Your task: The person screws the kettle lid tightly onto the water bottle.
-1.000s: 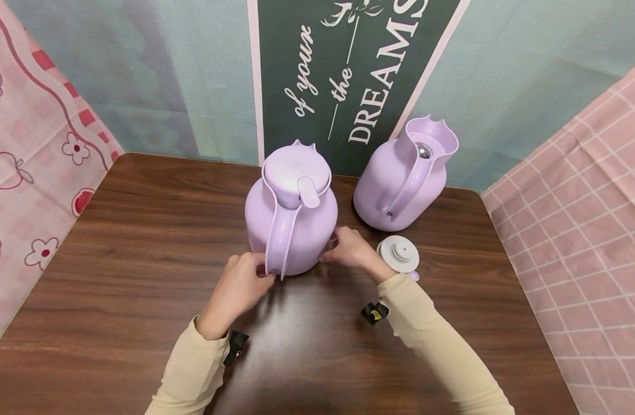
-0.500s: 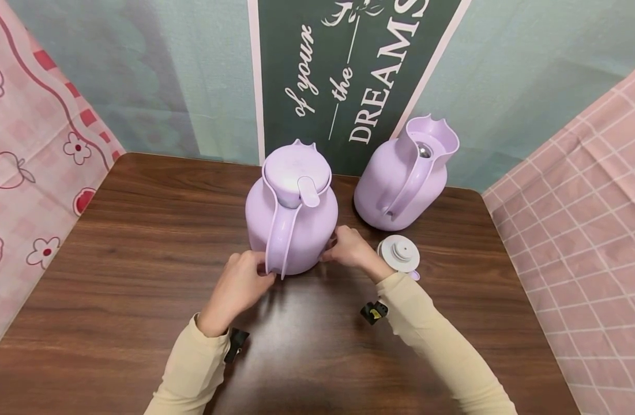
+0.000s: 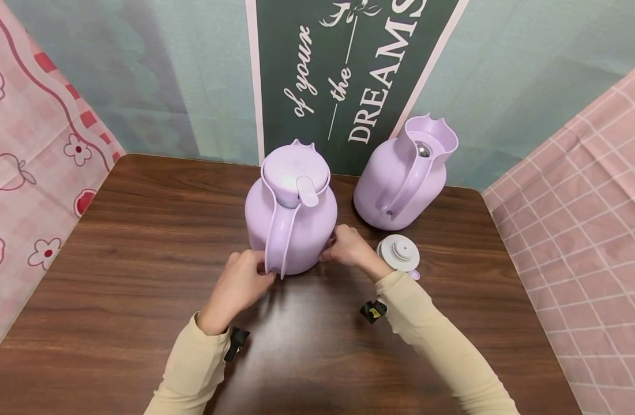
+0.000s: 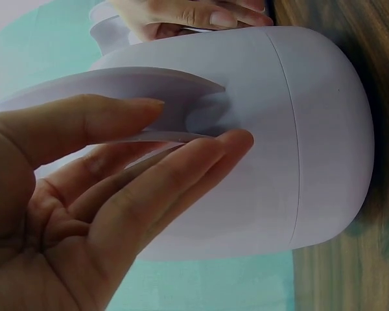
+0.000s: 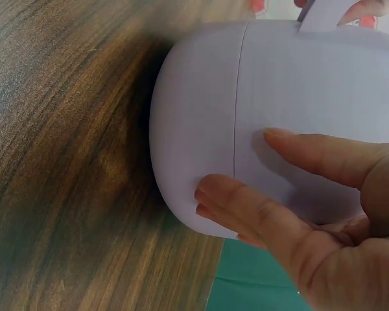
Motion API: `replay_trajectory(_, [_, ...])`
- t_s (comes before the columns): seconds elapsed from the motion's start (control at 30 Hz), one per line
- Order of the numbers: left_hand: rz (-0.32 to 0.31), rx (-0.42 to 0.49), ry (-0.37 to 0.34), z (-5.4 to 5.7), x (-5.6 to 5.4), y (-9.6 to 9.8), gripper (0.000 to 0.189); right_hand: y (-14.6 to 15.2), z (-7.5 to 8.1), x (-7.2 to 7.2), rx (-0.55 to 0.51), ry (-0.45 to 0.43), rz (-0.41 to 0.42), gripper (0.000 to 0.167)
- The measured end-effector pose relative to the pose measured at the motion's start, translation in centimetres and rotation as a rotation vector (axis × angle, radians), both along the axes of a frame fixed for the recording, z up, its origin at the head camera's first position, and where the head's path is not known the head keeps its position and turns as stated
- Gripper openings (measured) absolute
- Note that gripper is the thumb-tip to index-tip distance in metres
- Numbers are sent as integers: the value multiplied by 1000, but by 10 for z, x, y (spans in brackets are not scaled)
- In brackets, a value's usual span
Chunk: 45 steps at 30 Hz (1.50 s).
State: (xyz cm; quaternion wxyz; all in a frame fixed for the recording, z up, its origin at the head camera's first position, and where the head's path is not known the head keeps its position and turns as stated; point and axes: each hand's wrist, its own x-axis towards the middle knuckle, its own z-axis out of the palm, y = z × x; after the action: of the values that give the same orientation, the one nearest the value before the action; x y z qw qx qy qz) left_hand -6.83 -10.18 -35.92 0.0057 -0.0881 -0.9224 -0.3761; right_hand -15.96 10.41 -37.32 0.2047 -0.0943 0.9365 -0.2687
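Note:
A lilac vacuum jug (image 3: 309,230) stands upright on the table, its lid (image 3: 296,167) seated in the top. The left hand (image 3: 243,282) pinches the lower end of the jug's handle (image 3: 282,236), thumb on one side and fingers on the other. Low on the jug's right side rests the right hand (image 3: 348,246); in the right wrist view its fairly straight fingers (image 5: 246,204) touch the body. A second lilac vacuum jug (image 3: 395,181) stands behind to the right with its mouth uncovered. Near the right wrist, a stopper lid (image 3: 402,252) lies with its white stepped underside up.
The dark wood table (image 3: 141,242) backs onto a blue-green curtain (image 3: 208,75) with a dark lettered panel (image 3: 343,69). Pink patterned cloth (image 3: 32,173) hangs at the left, and pink checked cloth (image 3: 592,242) at the right.

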Motion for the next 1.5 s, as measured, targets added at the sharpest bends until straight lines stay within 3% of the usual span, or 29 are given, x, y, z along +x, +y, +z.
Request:
replay_trajectory(0.47, [18, -9, 29, 1, 1, -4, 13, -5, 1, 3, 8, -8, -8, 33])
replay_trajectory(0.73, [26, -14, 11, 2, -1, -6, 11, -7, 0, 2, 10, 7, -7, 33])
replay_trajectory(1.33, [64, -28, 18, 0, -12, -21, 12, -26, 2, -14, 18, -12, 19, 23])
replay_trajectory(1.5, [78, -31, 15, 1, -15, -26, 12, -32, 2, -21, -6, -53, 19, 17])
